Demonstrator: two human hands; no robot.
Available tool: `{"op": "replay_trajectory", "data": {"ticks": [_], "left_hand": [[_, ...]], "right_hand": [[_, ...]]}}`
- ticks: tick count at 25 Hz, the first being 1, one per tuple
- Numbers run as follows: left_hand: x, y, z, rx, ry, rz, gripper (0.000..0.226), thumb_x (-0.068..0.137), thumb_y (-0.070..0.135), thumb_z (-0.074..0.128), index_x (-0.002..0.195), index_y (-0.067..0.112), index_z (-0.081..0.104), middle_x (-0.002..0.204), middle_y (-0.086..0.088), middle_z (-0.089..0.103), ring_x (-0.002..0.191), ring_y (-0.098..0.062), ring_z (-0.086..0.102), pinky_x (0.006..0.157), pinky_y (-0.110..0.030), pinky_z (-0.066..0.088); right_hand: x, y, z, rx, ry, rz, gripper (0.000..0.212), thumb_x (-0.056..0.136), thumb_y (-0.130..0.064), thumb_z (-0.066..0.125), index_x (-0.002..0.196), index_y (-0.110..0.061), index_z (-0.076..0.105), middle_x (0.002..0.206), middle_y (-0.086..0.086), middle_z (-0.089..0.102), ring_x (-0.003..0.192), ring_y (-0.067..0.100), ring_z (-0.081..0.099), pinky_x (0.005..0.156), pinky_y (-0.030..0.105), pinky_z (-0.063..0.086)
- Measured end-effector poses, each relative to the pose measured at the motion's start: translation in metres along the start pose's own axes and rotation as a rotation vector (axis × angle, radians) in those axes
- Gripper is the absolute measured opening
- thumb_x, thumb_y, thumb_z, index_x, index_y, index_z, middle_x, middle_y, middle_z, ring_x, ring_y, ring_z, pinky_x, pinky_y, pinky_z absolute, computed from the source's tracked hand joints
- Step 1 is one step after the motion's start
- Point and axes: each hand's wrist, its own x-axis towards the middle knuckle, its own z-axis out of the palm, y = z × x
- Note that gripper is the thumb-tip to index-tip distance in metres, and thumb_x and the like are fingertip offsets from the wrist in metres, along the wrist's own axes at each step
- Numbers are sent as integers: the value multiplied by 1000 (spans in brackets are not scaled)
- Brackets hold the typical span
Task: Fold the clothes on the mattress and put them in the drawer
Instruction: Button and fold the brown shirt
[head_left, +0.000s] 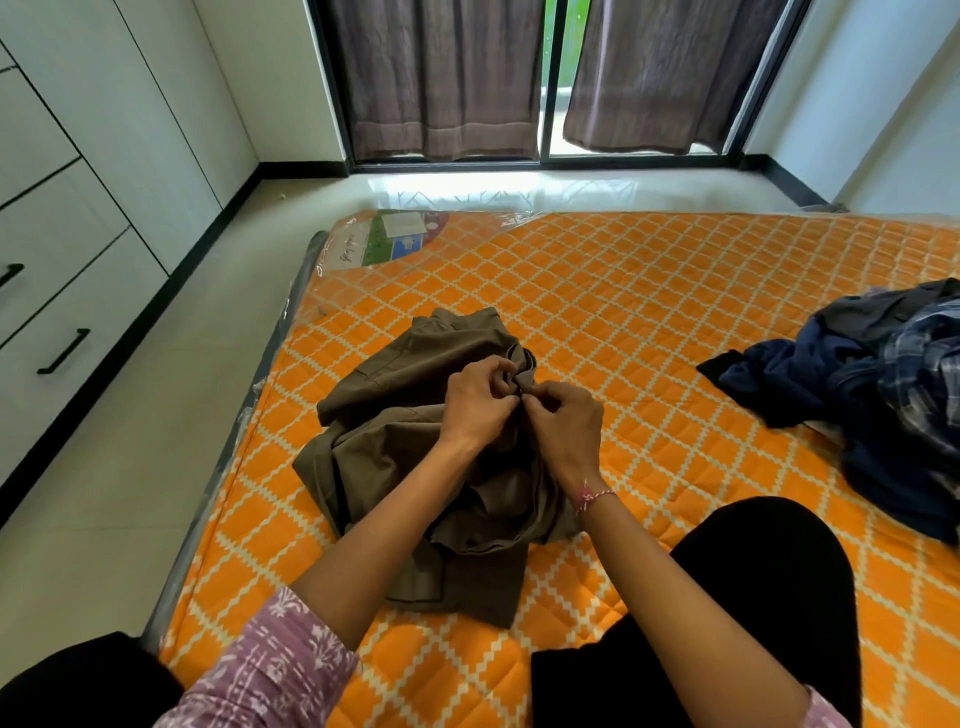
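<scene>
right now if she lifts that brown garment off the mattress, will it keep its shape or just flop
Likely flop: the brown garment lies in loose rumpled folds on the mattress, so it looks like soft cloth. It would probably sag wherever it isn't held; the left hand and right hand pinch it at only one spot. It seems unlikely to slide much on the quilted surface.

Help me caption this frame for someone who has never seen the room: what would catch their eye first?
The bright orange diamond-patterned mattress fills most of the view. At its near left, the left hand and right hand pinch a crumpled olive-brown garment together. A dark heap of blue and plaid clothes lies unfolded at the right edge, and white drawers with black handles line the left wall.
</scene>
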Motion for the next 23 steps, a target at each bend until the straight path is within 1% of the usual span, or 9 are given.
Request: {"op": "replay_trajectory", "data": {"ticks": [4,8,9,10,12,16,19,21,23], "left_hand": [[-1,-2,0,-63,20,-90,31,82,4,69,113,11,67,81,-2,69,83,-11,65,82,-21,50],[-1,1,1,-113,46,-164,28,84,7,68,111,12,68,84,-4,72,83,-12,67,86,-29,54],[-1,1,1,-133,52,-183,26,84,7,69,109,12,68,84,-4,72,84,-13,68,86,-30,54],[-2,0,2,-165,62,-213,24,83,7,69,107,12,69,83,-3,71,84,-13,68,85,-30,55],[-5,1,4,-227,90,-276,22,83,7,69,104,13,69,83,-2,71,85,-13,68,86,-31,55],[-3,1,6,-206,106,-291,19,84,10,69,103,12,71,89,-4,73,89,-13,68,88,-33,54],[3,5,3,-160,98,-260,14,88,15,64,98,11,73,92,-5,72,90,-13,65,86,-31,53],[5,7,2,-137,97,-243,13,91,17,61,94,11,73,92,-4,71,87,-11,63,83,-28,51],[8,4,-2,-189,49,-247,15,92,16,58,89,13,72,88,-3,71,84,-9,62,84,-28,51]], "right_hand": [[1,3,2,-5,-27,-1,9,84,-8,66,84,-5,75,80,9,72,70,14,61,60,20,44],[3,3,5,-57,-15,-7,10,83,-11,67,80,-5,74,75,9,70,67,19,63,61,31,48],[4,3,6,-55,-13,-1,10,83,-11,68,79,-4,74,73,9,71,66,19,63,60,29,48],[4,3,7,-53,-10,5,10,83,-10,68,78,-5,74,72,9,71,63,17,62,56,23,46],[2,3,9,-58,1,3,11,84,-10,67,78,-5,74,70,9,70,58,13,57,48,9,34],[3,3,9,-41,-21,-3,12,84,-12,69,74,-6,73,65,6,67,55,12,55,47,9,31],[9,-3,7,-65,-37,-22,23,80,-14,72,60,-13,59,51,-6,50,46,7,45,45,13,31],[14,-6,8,-57,-46,21,29,79,-15,72,56,-11,56,49,-3,50,46,8,45,45,13,31],[20,-6,8,-12,-73,93,32,78,-18,74,51,-9,59,49,1,53,46,11,46,47,19,32]]}}
